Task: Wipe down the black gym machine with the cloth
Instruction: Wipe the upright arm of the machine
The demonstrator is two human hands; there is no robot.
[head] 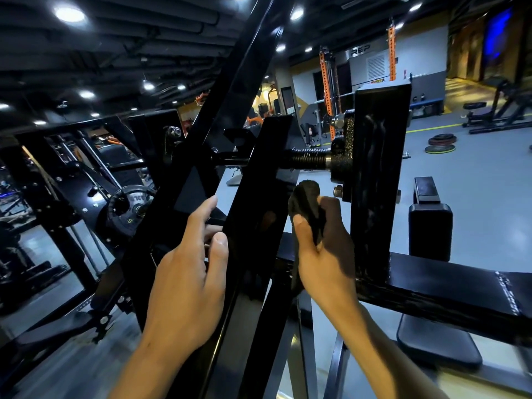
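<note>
Behind the bar (253,197), right hand (322,254) grips cloth (309,208) (left hand (187,272) steadies bar, fingers straight).

Both bare forearms are reaching up and forward from the bottom of the view. The left hand (187,272) is lying with fingers nearly straight and thumb extended, bracing against a black bar of the gym machine (253,203). The right hand (322,251) is curling its fingers and thumb round a dark cloth (306,203), holding it against that bar's right edge.
</note>
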